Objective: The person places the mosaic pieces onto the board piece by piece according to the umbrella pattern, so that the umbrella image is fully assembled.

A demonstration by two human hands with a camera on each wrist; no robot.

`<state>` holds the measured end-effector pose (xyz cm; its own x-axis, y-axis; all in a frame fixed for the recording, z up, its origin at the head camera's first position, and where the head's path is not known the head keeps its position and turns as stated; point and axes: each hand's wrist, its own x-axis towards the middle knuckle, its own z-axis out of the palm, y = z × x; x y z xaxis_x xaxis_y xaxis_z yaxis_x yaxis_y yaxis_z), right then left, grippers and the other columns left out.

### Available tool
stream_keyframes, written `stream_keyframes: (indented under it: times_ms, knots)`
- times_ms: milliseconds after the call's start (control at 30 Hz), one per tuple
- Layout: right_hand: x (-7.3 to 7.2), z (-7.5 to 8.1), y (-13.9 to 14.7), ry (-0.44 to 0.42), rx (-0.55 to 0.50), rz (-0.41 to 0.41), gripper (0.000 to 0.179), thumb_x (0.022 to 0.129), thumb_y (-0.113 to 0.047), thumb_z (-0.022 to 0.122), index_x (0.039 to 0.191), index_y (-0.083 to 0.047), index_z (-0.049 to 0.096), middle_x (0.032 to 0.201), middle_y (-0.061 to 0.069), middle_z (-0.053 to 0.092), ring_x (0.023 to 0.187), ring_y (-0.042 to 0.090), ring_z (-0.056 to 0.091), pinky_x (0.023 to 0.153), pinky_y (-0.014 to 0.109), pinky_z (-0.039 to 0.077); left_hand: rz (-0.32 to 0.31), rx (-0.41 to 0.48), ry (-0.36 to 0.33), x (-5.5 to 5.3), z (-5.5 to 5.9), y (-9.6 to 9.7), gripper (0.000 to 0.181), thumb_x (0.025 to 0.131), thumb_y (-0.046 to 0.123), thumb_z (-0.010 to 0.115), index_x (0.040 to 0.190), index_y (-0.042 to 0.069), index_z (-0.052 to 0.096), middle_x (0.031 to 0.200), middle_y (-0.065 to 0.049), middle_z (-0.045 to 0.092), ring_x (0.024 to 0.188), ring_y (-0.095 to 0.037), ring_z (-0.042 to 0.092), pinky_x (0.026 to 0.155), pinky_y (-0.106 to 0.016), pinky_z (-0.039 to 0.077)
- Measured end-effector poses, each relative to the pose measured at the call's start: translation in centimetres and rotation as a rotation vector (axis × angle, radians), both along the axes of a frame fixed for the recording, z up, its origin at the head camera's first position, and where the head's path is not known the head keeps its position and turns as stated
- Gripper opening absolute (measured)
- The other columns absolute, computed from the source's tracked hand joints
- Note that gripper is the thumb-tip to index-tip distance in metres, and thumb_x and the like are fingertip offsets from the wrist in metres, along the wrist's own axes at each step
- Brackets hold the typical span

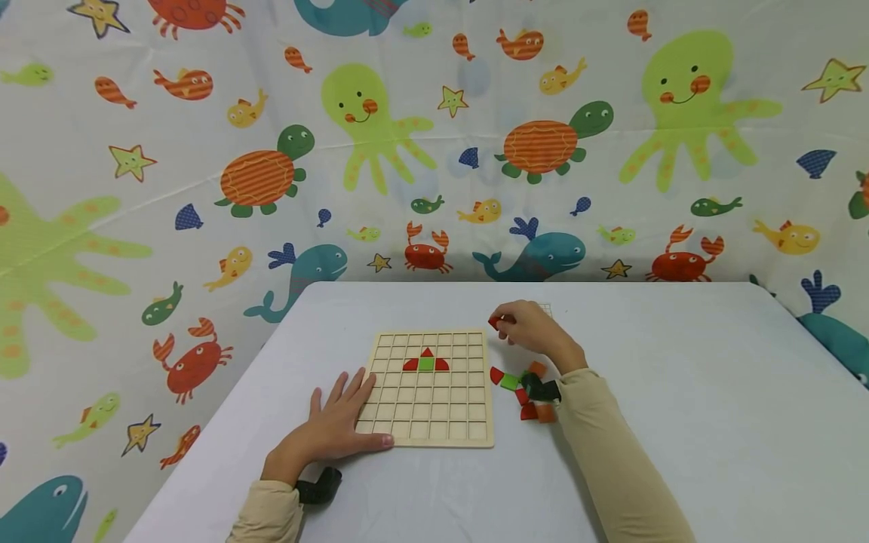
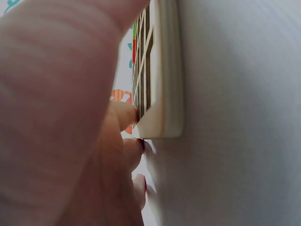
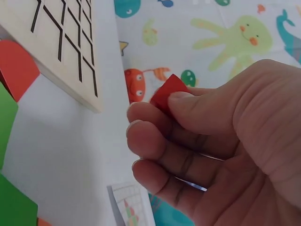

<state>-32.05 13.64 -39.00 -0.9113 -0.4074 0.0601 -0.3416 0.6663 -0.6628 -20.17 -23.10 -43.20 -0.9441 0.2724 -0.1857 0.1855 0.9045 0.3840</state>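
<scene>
My right hand (image 1: 532, 330) pinches a small red tile (image 3: 168, 92) between thumb and forefinger, above the table beyond the board's upper right corner. Its other fingers are curled, and the tile's full outline is partly covered. The wooden grid board (image 1: 441, 413) lies flat in the middle. My left hand (image 1: 329, 431) rests with spread fingers at its lower left corner, thumb along the front edge. In the board's upper cells sit a green square tile (image 1: 425, 365), a red triangle tile (image 1: 427, 352) above it, and a red curved-edge tile on each side.
Right of the board lies a loose group of red, green (image 1: 509, 382) and orange tiles (image 1: 546, 413), partly hidden by the right wrist's black camera (image 1: 539, 388). A small printed card (image 3: 129, 203) lies behind the right hand. A sea-animal cloth (image 1: 434, 151) hangs behind the white table (image 1: 679, 422).
</scene>
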Motion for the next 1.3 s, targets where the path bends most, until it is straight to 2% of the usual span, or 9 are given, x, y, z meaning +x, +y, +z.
stream_keyframes:
  times_ms: [300,667,1033,1300]
  knots:
    - [0.0,-0.1,-1.2,-0.001,-0.061,0.034,0.029,0.111,0.000,0.049,0.130,0.006,0.070,0.090,0.009,0.067,0.077,0.022,0.062,0.072,0.034,0.049,0.002,-0.009,0.008,-0.2,-0.4,-0.2,0.123,0.081,0.071,0.079,0.170,0.004,0.026,0.176,-0.022,0.015,0.161,-0.050,0.002,0.117,-0.078,-0.006]
    - [0.6,1.0,-3.9,0.066,-0.117,0.128,0.013,0.109,-0.005,0.060,0.113,0.000,0.072,0.088,0.008,0.071,0.078,0.024,0.068,0.076,0.035,0.058,0.001,0.001,0.000,-0.3,-0.3,-0.3,0.123,0.081,0.071,0.079,0.170,0.004,0.025,0.177,-0.022,0.014,0.161,-0.050,0.001,0.117,-0.078,-0.007]
    - [0.9,1.1,-7.0,0.054,-0.148,0.191,0.013,0.108,-0.005,0.062,0.114,-0.001,0.072,0.090,0.008,0.071,0.078,0.021,0.065,0.076,0.031,0.056,0.001,-0.009,-0.001,-0.5,-0.6,-0.3,0.123,0.081,0.072,0.078,0.170,0.006,0.025,0.177,-0.021,0.015,0.161,-0.049,0.001,0.118,-0.078,-0.006]
    - [1.8,1.0,-9.8,0.081,-0.162,0.278,0.016,0.107,-0.001,0.060,0.117,0.000,0.073,0.102,0.015,0.074,0.080,0.017,0.063,0.074,0.028,0.056,0.006,-0.010,-0.004,-0.2,-0.4,-0.3,0.123,0.080,0.073,0.079,0.170,0.006,0.027,0.177,-0.021,0.016,0.161,-0.050,0.002,0.117,-0.079,-0.005]
